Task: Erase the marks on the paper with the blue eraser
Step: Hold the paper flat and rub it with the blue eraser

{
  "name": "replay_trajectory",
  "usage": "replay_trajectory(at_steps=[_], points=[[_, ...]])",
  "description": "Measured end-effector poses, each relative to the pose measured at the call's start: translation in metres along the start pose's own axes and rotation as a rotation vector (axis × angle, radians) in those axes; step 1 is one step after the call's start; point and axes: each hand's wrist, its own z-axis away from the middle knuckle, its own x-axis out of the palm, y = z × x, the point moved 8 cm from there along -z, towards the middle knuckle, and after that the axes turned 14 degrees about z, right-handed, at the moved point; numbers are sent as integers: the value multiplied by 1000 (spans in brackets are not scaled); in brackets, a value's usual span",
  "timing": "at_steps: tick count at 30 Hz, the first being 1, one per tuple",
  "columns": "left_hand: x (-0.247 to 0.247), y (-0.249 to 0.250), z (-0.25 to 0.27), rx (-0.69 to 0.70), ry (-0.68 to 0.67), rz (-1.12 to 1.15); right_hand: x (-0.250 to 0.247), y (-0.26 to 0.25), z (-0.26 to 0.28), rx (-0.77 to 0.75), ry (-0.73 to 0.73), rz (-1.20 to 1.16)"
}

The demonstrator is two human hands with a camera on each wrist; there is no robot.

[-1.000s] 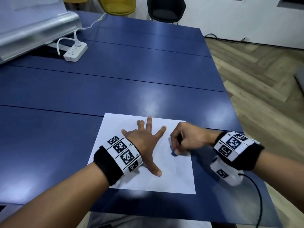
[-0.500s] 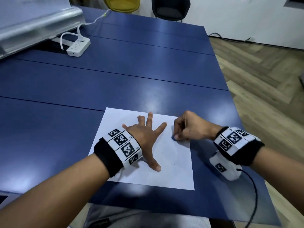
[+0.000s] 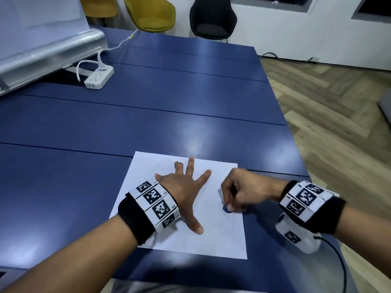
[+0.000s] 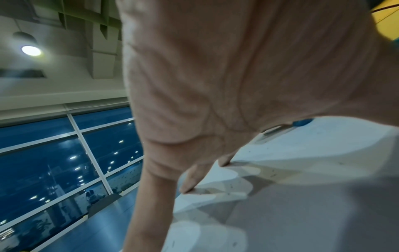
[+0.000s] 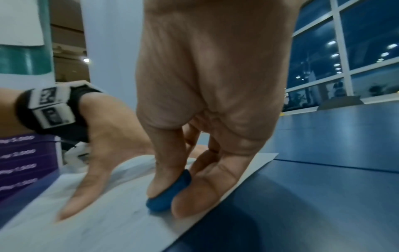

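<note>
Left hand (image 3: 184,187) flat, fingers spread, pressing paper (image 3: 222,240) near desk (image 3: 169,102) front edge. Right hand (image 3: 243,191) pinches blue eraser (image 3: 228,209) against paper's right side.

The bench (image 3: 169,115) is deep blue; the paper (image 3: 222,240) on it is white, flecked with small dark specks; the eraser (image 5: 170,192) is blue; both wristbands (image 3: 135,220) are black with white tiles bearing black square-code patterns; the power strip (image 3: 98,78) is white; two chairs (image 3: 152,15) are mustard yellow, one black; the floor (image 3: 330,106) is pale herringbone wood.
</note>
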Motion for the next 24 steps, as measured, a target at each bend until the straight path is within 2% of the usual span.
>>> replay_trajectory(at_steps=[1, 4, 6, 12, 16, 24], points=[[0, 1, 0, 2, -1, 1, -4, 1, -2, 5, 10, 8], [-2, 1, 0, 5, -3, 9, -39, 17, -14, 105, 243, -44], [-2, 2, 1, 2, -11, 2, -44, 23, -13, 132, 334, -61], [-6, 7, 2, 2, -39, 25, -30, 28, 1, 112, 329, 102], [-14, 23, -1, 78, 36, 85, -32, 29, -3, 98, 328, 140], [-14, 23, -12, 97, 6, 82, -60, 32, -18, 64, 382, 275]])
